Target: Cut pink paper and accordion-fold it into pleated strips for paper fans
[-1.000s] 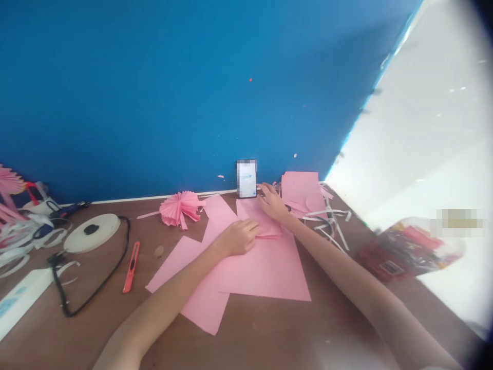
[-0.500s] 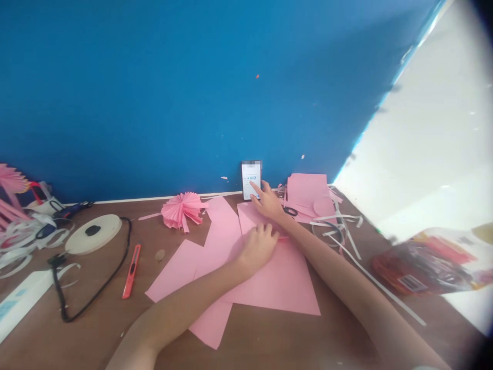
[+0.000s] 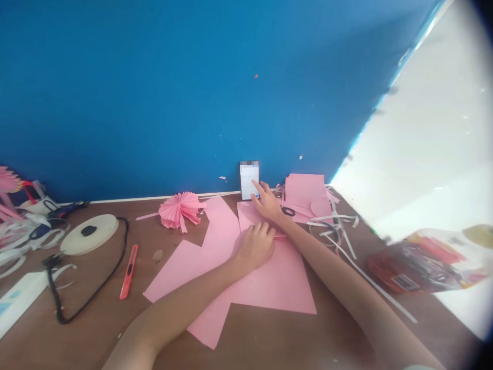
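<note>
My right hand (image 3: 267, 203) reaches to a phone (image 3: 249, 180) leaning upright against the blue wall. Its index finger is stretched out at the lit screen, and I see nothing held in it. My left hand (image 3: 257, 244) rests on a pink paper sheet (image 3: 275, 288), fingers slightly bent and apart. A thin reddish edge or stick (image 3: 280, 237) shows beside its fingers, too small to name. More pink sheets (image 3: 219, 226) lie overlapping on the left. Behind my right wrist, the black handle of what look like scissors (image 3: 288, 211) is partly visible.
A pleated pink paper rosette (image 3: 180, 209) and a red box cutter (image 3: 129, 272) lie left. Beyond them are a round white disc (image 3: 90, 235), a black cable (image 3: 88, 303) and a white power strip (image 3: 23, 300). Paper strips (image 3: 377, 282) and a plastic packet (image 3: 419, 262) lie right.
The phone's screen shows a different page. My right index finger stays at the screen, slightly shifted on it. The whole view has moved slightly; my left hand stays on the paper.
</note>
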Demonstrator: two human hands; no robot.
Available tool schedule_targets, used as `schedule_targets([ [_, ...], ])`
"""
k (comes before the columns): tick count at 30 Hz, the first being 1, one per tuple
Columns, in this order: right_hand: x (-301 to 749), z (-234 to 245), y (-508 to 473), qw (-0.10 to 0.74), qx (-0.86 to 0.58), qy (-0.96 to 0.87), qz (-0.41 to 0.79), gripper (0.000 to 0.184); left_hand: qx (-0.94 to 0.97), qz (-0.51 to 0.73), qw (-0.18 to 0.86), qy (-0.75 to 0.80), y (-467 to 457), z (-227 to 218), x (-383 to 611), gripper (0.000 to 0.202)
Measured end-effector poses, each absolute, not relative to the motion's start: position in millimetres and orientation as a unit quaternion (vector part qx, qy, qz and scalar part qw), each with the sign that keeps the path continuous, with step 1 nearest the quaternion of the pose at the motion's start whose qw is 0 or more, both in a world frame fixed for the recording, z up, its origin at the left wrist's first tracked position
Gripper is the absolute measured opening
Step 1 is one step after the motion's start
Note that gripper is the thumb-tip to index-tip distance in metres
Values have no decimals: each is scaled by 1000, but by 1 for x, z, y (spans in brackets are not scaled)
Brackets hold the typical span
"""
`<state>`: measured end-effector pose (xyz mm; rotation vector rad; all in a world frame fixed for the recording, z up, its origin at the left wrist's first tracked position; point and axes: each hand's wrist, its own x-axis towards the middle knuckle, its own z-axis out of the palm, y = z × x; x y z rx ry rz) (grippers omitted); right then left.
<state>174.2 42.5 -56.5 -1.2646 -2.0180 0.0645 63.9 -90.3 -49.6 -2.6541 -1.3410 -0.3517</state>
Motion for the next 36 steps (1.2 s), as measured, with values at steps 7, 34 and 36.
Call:
schedule_targets([
  [7, 173, -56, 43, 383, -492, -781, 34, 57, -889, -114, 84, -436, -90, -53, 64, 13],
  [34, 177, -58, 36, 340, -539, -770, -19, 44, -893, -33, 156, -421, -91, -49, 60, 20],
  [36, 180, -56, 37, 353, -530, -771, -7, 44, -896, -39, 127, -424, -86, -47, 56, 20],
])
